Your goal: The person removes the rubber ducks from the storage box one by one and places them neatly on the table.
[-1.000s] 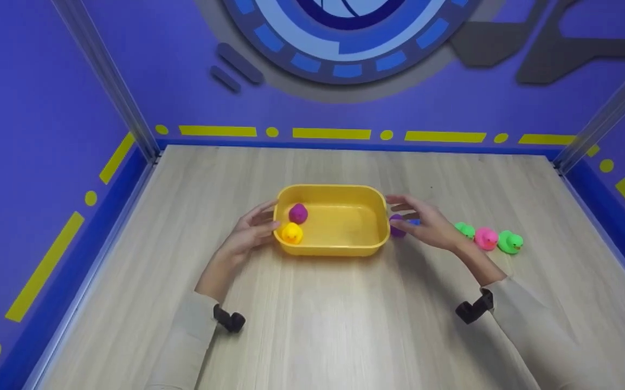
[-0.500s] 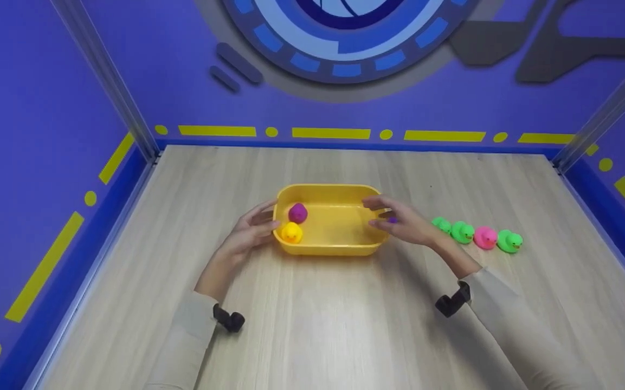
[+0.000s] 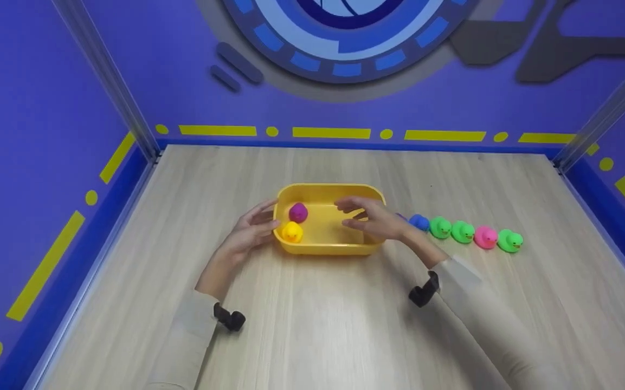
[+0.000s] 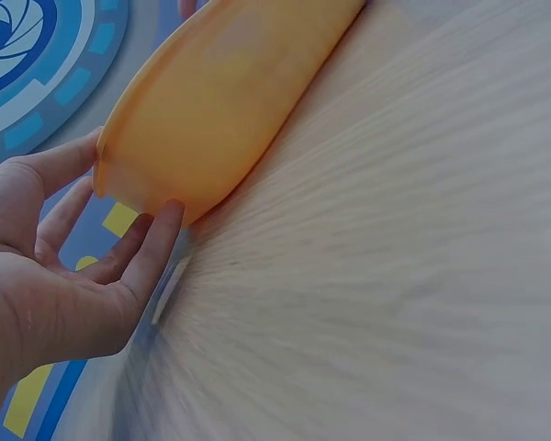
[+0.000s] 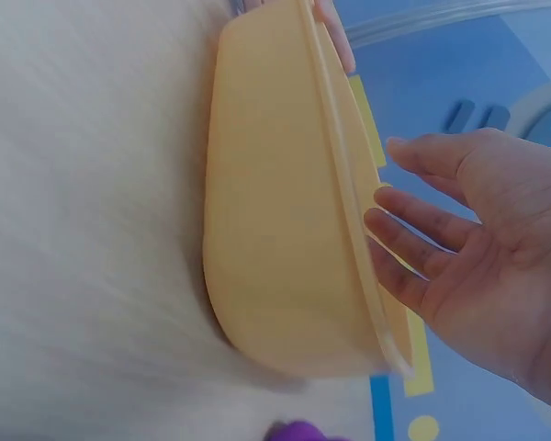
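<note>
A yellow plastic tub (image 3: 329, 249) stands on the table with a magenta rubber duck (image 3: 298, 212) and a yellow rubber duck (image 3: 292, 233) at its left end. My left hand (image 3: 248, 236) holds that end, thumb at the rim and fingers against the outer wall, as the left wrist view also shows. Over the tub's right half hovers my right hand (image 3: 373, 218), palm turned inward, fingers spread and slightly bent. Nothing shows between those fingers (image 5: 413, 217) in the right wrist view.
Right of the tub runs a row of rubber ducks: a mostly hidden purple one (image 5: 298, 432), a blue one (image 3: 418, 222), green ones (image 3: 440, 227) and a pink one (image 3: 486, 237). Blue-purple panels (image 3: 312, 116) enclose the wooden table (image 3: 312, 325) at back and sides.
My right hand has moved left, from beside the tub's right end to above its inside, uncovering the blue duck and green ducks in the row. My left hand and the tub have stayed put.
</note>
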`<action>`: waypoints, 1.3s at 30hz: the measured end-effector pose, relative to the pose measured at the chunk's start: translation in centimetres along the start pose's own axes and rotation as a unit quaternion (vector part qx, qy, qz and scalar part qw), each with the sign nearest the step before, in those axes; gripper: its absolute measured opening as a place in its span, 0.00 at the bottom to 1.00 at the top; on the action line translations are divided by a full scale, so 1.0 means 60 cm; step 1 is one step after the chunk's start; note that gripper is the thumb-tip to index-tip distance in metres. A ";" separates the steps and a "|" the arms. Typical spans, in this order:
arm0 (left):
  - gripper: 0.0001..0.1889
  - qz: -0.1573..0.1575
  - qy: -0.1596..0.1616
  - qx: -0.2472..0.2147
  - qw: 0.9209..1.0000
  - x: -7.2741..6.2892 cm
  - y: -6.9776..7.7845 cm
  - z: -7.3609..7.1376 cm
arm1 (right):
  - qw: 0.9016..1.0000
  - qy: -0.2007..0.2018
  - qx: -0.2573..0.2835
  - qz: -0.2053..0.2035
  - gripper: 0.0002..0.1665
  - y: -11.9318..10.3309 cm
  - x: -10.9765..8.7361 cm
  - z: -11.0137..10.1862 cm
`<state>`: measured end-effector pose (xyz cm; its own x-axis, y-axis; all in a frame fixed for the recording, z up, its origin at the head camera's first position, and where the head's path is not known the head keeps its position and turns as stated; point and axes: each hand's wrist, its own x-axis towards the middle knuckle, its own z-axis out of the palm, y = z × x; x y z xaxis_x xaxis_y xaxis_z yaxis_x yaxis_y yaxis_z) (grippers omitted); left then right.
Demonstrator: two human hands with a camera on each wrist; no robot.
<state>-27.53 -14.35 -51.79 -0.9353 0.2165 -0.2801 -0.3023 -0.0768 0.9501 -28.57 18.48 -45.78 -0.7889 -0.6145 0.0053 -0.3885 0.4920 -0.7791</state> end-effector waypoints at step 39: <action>0.29 0.012 -0.011 0.000 1.000 -0.005 -0.002 0.001 | 0.993 -0.105 -0.045 -0.018 0.26 -0.040 0.097 0.117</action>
<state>-27.21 -14.35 -51.83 -0.9381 0.2365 -0.2531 -0.2790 -0.0826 0.9567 -28.89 9.41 -48.29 -0.6601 -0.7436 -0.1064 -0.4632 0.5144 -0.7217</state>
